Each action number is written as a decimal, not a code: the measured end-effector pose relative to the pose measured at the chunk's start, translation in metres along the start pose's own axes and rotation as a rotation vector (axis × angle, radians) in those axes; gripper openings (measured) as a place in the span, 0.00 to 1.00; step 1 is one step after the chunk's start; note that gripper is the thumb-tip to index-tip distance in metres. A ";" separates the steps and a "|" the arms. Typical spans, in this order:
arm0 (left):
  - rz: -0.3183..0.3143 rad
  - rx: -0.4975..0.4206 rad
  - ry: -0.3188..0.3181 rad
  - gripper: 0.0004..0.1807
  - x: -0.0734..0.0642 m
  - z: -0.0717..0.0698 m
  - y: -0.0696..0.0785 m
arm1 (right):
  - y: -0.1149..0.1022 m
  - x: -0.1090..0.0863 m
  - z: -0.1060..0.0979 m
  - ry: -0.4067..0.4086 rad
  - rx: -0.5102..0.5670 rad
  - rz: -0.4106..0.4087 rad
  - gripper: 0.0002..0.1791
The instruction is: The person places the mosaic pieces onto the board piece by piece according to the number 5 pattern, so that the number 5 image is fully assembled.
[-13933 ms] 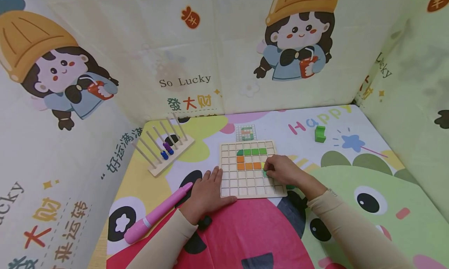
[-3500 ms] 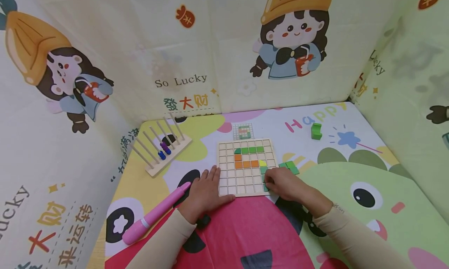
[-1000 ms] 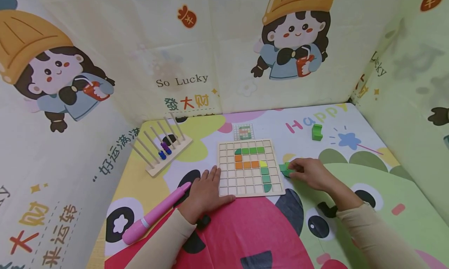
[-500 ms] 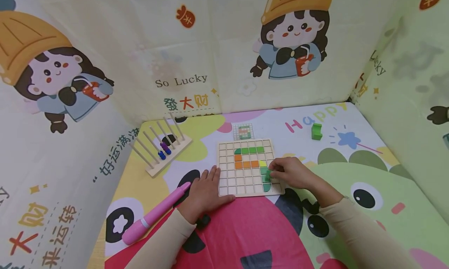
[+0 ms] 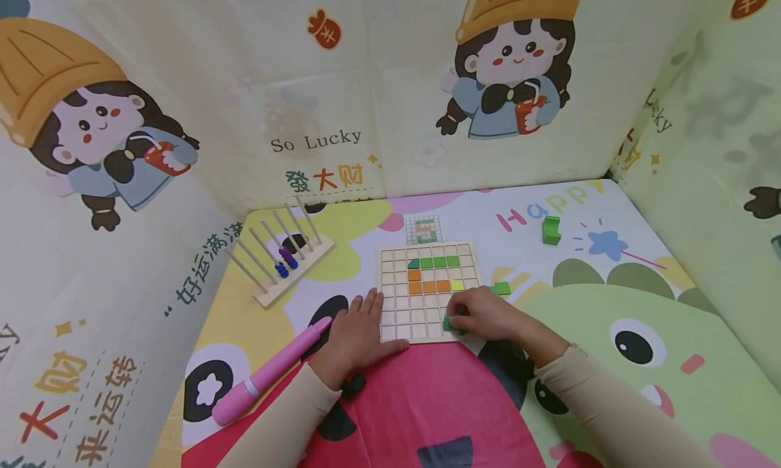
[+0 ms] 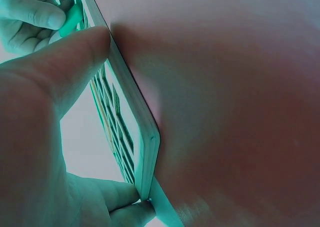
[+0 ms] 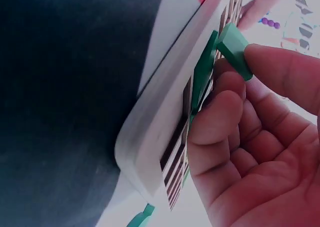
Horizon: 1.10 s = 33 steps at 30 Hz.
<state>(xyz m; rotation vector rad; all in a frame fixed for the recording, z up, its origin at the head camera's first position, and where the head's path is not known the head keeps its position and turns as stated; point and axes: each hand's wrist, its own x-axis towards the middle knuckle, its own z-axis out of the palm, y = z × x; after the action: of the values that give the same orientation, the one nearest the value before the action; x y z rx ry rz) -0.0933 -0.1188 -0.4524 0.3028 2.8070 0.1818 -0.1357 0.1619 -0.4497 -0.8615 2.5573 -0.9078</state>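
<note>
A wooden grid board (image 5: 403, 312) lies in front of me, with a row of green tiles (image 5: 436, 262), orange tiles (image 5: 430, 287) and a yellow tile (image 5: 457, 285) in its cells. My right hand (image 5: 488, 312) pinches a green tile (image 7: 234, 49) between thumb and fingers over the board's lower right part. Beneath it a second green tile (image 7: 204, 72) sits in the grid; the hand hides most of that column in the head view. My left hand (image 5: 356, 336) rests along the board's left edge, fingers straight, thumb at the front edge (image 6: 150, 162).
Loose green tiles (image 5: 502, 289) lie right of the board. A small pattern card (image 5: 423, 229) is behind it, and a green block (image 5: 551, 230) stands farther right. At left are a peg rack (image 5: 295, 271) with blue and purple beads and a pink pen-shaped stick (image 5: 274, 369).
Green tiles have been set in a column below the yellow one. My right hand took another green tile from the right and carried it to the board's lower right. The left hand stays put.
</note>
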 end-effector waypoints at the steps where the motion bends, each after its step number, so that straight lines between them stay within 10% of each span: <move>1: -0.001 -0.001 0.000 0.63 0.000 0.000 0.000 | -0.001 0.000 0.000 -0.002 0.001 0.006 0.04; 33: -0.005 0.005 0.019 0.63 0.001 0.005 -0.002 | -0.012 0.003 0.017 0.052 -0.177 -0.012 0.04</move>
<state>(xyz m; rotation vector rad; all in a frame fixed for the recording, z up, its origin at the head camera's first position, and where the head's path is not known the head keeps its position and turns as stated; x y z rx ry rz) -0.0937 -0.1204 -0.4575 0.2970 2.8276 0.1772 -0.1251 0.1448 -0.4549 -0.9133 2.7127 -0.7237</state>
